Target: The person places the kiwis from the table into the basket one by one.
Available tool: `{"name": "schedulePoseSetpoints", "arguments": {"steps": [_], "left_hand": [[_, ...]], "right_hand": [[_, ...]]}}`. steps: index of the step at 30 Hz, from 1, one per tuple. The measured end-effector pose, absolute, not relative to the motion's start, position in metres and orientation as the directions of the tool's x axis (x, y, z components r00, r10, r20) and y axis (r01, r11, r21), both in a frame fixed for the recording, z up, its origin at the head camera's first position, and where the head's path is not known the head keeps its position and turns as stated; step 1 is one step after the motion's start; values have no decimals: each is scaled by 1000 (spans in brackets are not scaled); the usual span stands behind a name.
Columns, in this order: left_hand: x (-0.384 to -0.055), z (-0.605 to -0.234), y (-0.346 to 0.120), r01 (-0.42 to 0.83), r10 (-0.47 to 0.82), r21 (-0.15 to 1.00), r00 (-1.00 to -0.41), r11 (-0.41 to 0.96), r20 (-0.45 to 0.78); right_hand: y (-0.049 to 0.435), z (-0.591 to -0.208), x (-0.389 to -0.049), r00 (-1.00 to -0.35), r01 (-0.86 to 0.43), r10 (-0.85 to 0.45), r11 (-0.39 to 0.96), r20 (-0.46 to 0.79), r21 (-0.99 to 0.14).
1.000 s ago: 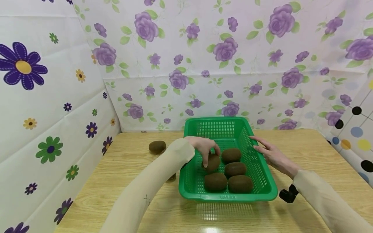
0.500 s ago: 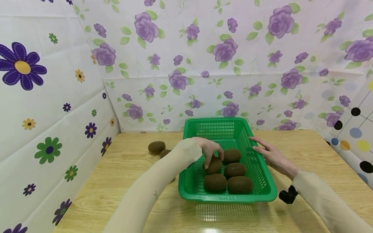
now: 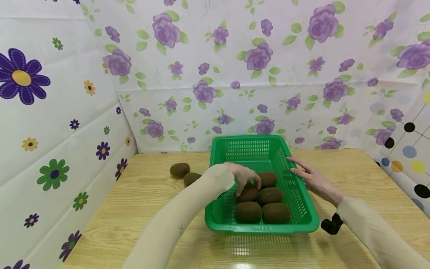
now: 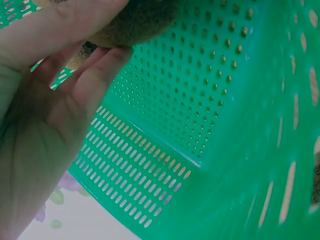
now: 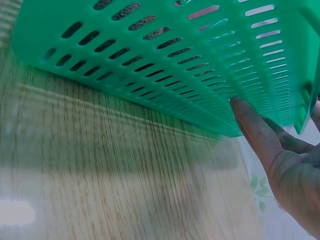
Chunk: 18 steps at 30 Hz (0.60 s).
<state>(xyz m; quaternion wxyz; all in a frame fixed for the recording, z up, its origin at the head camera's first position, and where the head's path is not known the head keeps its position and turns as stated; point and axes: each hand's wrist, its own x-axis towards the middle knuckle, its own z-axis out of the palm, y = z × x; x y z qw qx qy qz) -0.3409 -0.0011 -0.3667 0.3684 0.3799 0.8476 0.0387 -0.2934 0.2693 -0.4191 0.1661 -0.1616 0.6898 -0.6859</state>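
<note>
My left hand (image 3: 246,177) reaches into a green plastic basket (image 3: 258,228), fingers curled over a brown, fuzzy kiwi (image 3: 248,193). That kiwi sits low in the basket, against others of its kind; the left wrist view shows thumb and fingers around its underside (image 4: 145,22). Two kiwis (image 3: 248,212) (image 3: 276,213) lie along the near end, and two more (image 3: 270,195) (image 3: 267,179) are beside the held one. At the basket's right side my right hand (image 3: 315,179) holds the rim: thumb and index finger lie over it, while other fingers touch the perforated outer wall (image 5: 165,45).
Left of the basket, a kiwi (image 3: 179,170) and another one (image 3: 191,178) lie on the wooden table (image 3: 134,220); my left sleeve (image 3: 181,213) partly covers that side. A flowered cloth (image 3: 235,74) hangs behind the table. A black strap device (image 3: 332,224) sits under my right wrist.
My left hand has moved slightly right and toward the near end with the kiwi, which now lies closer to its neighbours. The right hand stays at the rim.
</note>
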Motion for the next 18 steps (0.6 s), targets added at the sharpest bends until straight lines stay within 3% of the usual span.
{"name": "schedulePoseSetpoints", "arguments": {"steps": [10, 18], "left_hand": [[-334, -349, -12, 587, 767, 521, -315, 620, -559], [-336, -330, -25, 572, 834, 611, -314, 547, -453]], "right_hand": [[269, -419, -293, -887, 0, -462, 1, -1, -1000], [268, -418, -293, -888, -7, -459, -1, 7, -1000]]}}
